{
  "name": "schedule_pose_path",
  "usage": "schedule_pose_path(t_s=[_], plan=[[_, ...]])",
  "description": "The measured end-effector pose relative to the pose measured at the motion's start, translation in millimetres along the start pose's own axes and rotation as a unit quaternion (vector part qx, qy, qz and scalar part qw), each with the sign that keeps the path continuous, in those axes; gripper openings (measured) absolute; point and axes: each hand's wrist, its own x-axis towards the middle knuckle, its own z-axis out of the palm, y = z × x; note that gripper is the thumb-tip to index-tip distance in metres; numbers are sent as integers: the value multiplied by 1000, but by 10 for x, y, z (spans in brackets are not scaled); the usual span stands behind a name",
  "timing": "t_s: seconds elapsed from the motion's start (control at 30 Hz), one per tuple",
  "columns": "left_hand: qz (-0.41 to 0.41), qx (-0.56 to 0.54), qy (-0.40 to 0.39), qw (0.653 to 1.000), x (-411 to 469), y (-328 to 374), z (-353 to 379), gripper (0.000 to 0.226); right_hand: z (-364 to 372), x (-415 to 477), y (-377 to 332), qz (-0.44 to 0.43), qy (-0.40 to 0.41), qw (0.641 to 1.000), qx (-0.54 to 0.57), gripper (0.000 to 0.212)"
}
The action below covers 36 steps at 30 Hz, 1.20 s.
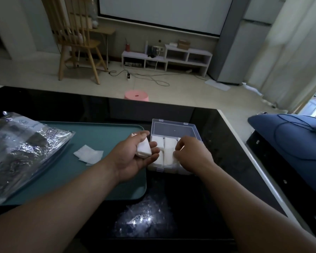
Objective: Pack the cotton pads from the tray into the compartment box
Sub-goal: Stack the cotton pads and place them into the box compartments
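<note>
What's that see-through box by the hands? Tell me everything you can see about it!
The compartment box is clear plastic, rectangular, with thin dividers inside. Its lid is open, swung back to the far side, with two small tabs on its edge. White cotton pads fill the compartments that show. It sits on the black table, right beside the teal tray. The right hand reaches in and pinches pads; the left hand is at its left edge.

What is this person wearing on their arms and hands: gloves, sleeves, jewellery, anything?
Nothing that shows. The left forearm and right forearm are bare right to the picture's edge, with no sleeve in view. The left hand and right hand have no gloves, and I can see no watch, bracelet, ring, cable or marking on either.
</note>
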Motion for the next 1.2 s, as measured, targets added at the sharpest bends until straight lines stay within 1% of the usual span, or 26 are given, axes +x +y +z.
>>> schedule_pose_path(t_s=[0.17, 0.23, 0.27, 0.33, 0.37, 0.4, 0.47, 0.5, 0.53, 0.6, 0.67, 0.73, 0.8, 0.87, 0.93, 0.97, 1.07, 1.1, 1.2], plan=[[-20, -30, -23, 999, -8, 35, -21, 23, 5, -42, 15, -2, -24, 997, -74, 8], [-31, -45, -44, 998, -20, 49, -35, 28, 3, -51, 9, -11, 0, 997, -75, 3], [-32, -48, -52, 997, -21, 58, -47, 29, -18, -57, -12, -24, 22, 998, -46, 2], [-21, -45, -57, 997, -34, 65, -52, 30, -101, -94, -83, -77, 46, 993, 75, 9], [-15, -43, -63, 997, -38, 60, -51, 29, -159, -149, -139, -114, 35, 984, 136, 11], [-8, -43, -74, 996, -49, 59, -66, 30, -212, -221, -220, -157, 10, 973, 171, 15], [-2, -18, -102, 995, -54, 39, -75, 36, -264, -358, -324, -227, -40, 960, 158, 29], [1, 4, -110, 994, -53, 33, -84, 41, -250, -401, -360, -248, -55, 957, 140, 34], [6, 28, -114, 993, -54, 24, -89, 45, -216, -423, -377, -259, -55, 956, 124, 35], [22, 64, -109, 992, -59, 6, -88, 46, -161, -408, -379, -257, -31, 959, 114, 26], [42, 77, -93, 992, -53, -26, -76, 43, -152, -380, -364, -238, -30, 963, 124, 22], [58, 86, -83, 991, -62, -38, -73, 41, -144, -383, -366, -217, -57, 964, 140, 30], [65, 109, -100, 987, -60, -56, -52, 44, -122, -398, -366, -207, -61, 968, 131, 35], [68, 119, -99, 986, -51, -89, -19, 41, -103, -401, -363, -197, -36, 973, 112, 22], [65, 99, -82, 990, -19, -136, 7, 34, -109, -381, -319, -171, -17, 979, 107, 12], [63, 90, -78, 991, -4, -155, 13, 32, -110, -382, -299, -160, -19, 981, 112, 12], [59, 90, -76, 991, 46, -184, 20, 29, -99, -413, -266, -145, -37, 980, 132, 24], [57, 94, -70, 991, 58, -188, 18, 28, -75, -418, -265, -144, -31, 982, 118, 25], [71, 137, -61, 986, 46, -237, 71, 31, -10, -395, -246, -135, 21, 988, 69, 26]])
